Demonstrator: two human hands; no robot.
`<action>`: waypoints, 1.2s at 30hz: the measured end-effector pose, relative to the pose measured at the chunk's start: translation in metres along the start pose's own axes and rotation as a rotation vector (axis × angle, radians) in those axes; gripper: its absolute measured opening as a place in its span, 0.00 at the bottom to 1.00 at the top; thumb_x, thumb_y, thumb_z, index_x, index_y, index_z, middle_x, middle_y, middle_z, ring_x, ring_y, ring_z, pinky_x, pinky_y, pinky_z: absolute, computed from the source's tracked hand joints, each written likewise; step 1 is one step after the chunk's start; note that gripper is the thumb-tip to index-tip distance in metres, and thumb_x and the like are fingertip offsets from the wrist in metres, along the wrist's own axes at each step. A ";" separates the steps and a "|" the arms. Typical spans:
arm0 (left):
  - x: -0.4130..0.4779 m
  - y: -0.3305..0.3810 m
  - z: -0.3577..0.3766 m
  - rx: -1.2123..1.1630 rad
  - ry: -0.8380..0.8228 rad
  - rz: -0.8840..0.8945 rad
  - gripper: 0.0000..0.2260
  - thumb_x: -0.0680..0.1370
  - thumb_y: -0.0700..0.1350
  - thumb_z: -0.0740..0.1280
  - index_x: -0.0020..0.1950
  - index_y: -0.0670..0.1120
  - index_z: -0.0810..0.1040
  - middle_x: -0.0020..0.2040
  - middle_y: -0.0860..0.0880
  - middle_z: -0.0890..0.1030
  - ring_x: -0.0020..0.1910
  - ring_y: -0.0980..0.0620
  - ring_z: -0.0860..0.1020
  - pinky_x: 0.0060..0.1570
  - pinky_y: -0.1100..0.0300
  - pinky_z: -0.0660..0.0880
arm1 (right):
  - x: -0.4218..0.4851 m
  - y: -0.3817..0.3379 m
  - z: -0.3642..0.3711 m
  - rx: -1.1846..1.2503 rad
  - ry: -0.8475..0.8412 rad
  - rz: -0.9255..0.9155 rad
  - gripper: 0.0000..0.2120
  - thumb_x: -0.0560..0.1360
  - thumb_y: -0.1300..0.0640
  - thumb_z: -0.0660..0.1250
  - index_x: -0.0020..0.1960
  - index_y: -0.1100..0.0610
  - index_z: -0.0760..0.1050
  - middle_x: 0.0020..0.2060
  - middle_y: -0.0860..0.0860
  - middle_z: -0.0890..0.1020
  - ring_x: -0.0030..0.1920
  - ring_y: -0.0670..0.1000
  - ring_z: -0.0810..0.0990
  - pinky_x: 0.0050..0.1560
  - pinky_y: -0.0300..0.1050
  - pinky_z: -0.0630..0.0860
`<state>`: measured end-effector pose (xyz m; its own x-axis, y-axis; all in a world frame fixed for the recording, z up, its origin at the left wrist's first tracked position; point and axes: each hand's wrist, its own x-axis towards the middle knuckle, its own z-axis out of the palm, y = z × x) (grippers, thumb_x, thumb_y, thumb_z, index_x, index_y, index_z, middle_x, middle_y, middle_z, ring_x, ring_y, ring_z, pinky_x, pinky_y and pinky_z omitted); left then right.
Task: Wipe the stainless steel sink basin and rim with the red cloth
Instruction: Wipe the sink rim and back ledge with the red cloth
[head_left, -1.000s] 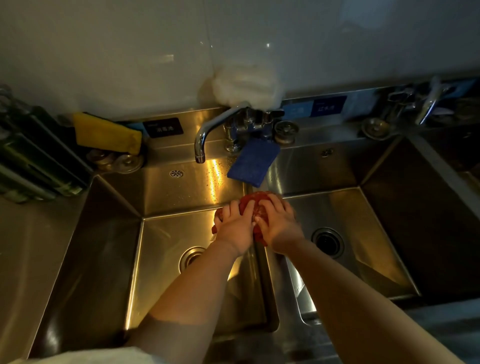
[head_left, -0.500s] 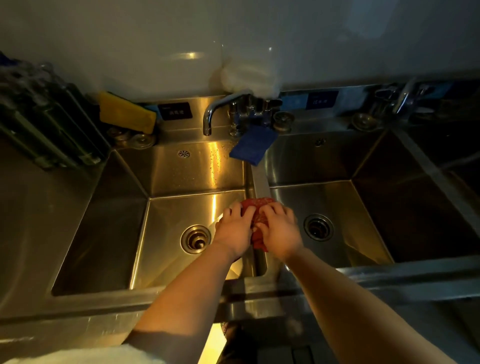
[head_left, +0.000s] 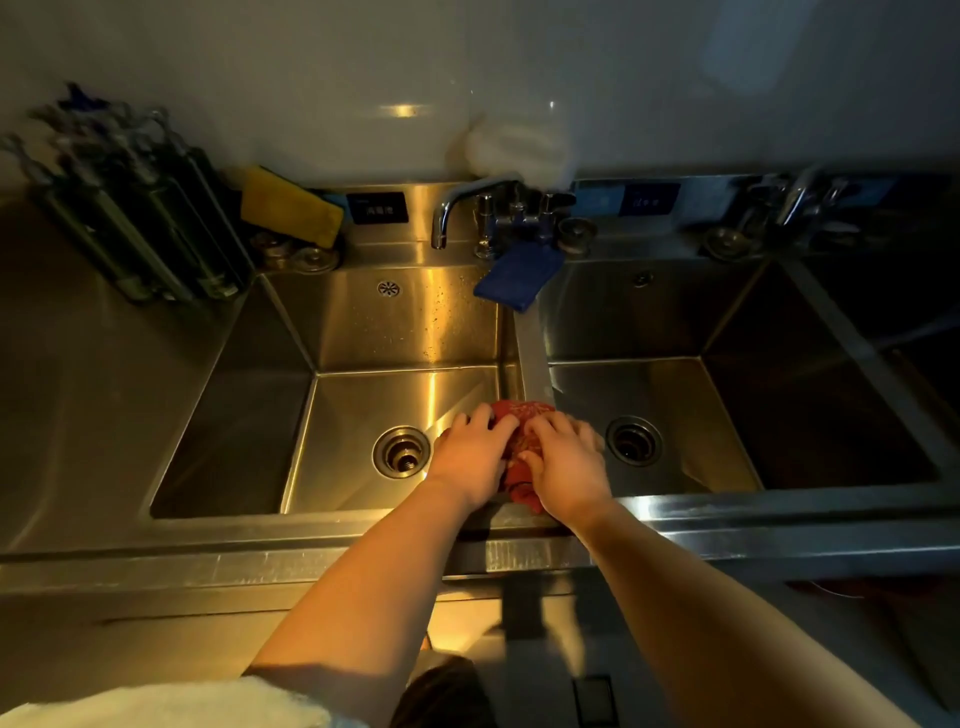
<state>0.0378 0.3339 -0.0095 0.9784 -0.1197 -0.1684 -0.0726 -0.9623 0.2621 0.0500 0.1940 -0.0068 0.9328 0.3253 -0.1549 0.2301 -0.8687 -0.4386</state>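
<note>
Fingers (head_left: 488, 418) of both the left hand (head_left: 470, 457) and right hand (head_left: 566, 462) press flat, slightly spread, on the red cloth (head_left: 522, 447), bunched atop the near divider rim (head_left: 530, 358) between basins, likely for scrubbing pressure.

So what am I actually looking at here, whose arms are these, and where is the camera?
No machine here: a person wears a camera on the head, looking down at their own two bare arms. The left hand and right hand both press a red cloth on the divider between two stainless steel sink basins, left and right, each with a drain. Behind are a faucet, a blue cloth draped over the back rim, and a yellow sponge to the left.
</note>
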 end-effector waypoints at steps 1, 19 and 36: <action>0.001 -0.003 -0.002 -0.011 0.003 0.007 0.24 0.77 0.44 0.62 0.72 0.52 0.60 0.69 0.44 0.63 0.64 0.41 0.65 0.62 0.47 0.70 | 0.001 -0.003 0.000 -0.007 0.007 0.001 0.18 0.79 0.52 0.58 0.68 0.50 0.64 0.70 0.50 0.64 0.70 0.57 0.59 0.65 0.53 0.66; 0.064 -0.201 -0.089 0.046 -0.046 0.108 0.34 0.74 0.55 0.65 0.76 0.51 0.53 0.67 0.41 0.68 0.64 0.42 0.65 0.65 0.51 0.65 | 0.146 -0.144 0.050 0.261 0.198 0.005 0.16 0.78 0.54 0.59 0.65 0.54 0.71 0.64 0.52 0.72 0.62 0.56 0.68 0.63 0.53 0.68; 0.137 -0.253 -0.122 0.072 0.169 0.001 0.26 0.77 0.48 0.64 0.74 0.52 0.60 0.69 0.43 0.63 0.65 0.40 0.66 0.63 0.50 0.68 | 0.235 -0.169 0.038 0.160 0.203 -0.181 0.30 0.73 0.59 0.68 0.72 0.55 0.62 0.73 0.56 0.61 0.73 0.59 0.55 0.71 0.56 0.61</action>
<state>0.2141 0.5903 0.0168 0.9964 -0.0841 -0.0039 -0.0818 -0.9780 0.1921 0.2194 0.4310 -0.0031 0.9206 0.3741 0.1116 0.3662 -0.7286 -0.5788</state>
